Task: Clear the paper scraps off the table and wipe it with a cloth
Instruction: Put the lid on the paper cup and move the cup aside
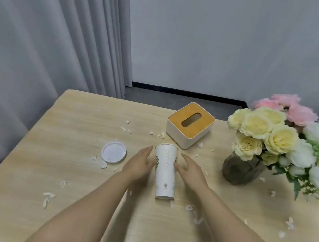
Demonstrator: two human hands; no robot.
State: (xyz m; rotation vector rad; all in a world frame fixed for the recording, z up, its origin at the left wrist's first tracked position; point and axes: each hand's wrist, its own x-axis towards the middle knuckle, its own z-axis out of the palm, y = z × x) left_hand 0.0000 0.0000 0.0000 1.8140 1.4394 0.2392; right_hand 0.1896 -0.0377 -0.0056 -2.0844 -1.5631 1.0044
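We see our left hand (140, 165) and right hand (190, 170) flanking a white paper cup (164, 170) at the centre of the frame, fingers straight and together, touching its sides. Paper scraps (194, 213) lie scattered across the tabletop (22, 162). A white lid (113, 152) sits left of centre, a tissue box (190, 124) above centre, and a flower vase (239, 171) at right.
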